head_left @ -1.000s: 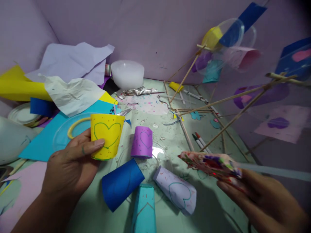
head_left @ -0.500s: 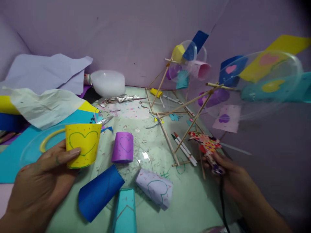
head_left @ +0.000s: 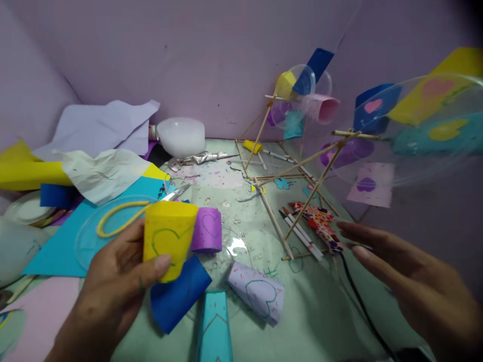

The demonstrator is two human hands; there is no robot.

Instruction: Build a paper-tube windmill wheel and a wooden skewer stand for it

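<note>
My left hand point(head_left: 113, 281) is closed on a yellow paper cup point(head_left: 169, 236) with a green heart outline, thumb across its front. Just behind it lie scissors with a yellow handle point(head_left: 107, 219). Apart from everything, my right hand point(head_left: 418, 271) hovers with fingers stretched out. Close to its fingertips, a flower-patterned hot glue gun point(head_left: 320, 223) with a black cord lies on the table. Below and beside the yellow cup are a purple paper cup point(head_left: 207, 236), a blue paper cup point(head_left: 181, 296), a lilac paper cup point(head_left: 260, 294) and a turquoise paper cup point(head_left: 215, 327).
Two stick frames point(head_left: 273, 216) bearing clear discs point(head_left: 426, 136) and coloured paper cups stand at the right. Markers point(head_left: 300, 231) lie by the near frame. Paper sheets point(head_left: 107, 171), foil point(head_left: 206, 157) and a white bowl-like container point(head_left: 183, 136) sit at the left and back.
My right hand has let go of the glue gun, which now lies on the table, and has drawn back to the right. My left hand has brought the yellow cup rightward and lower.
</note>
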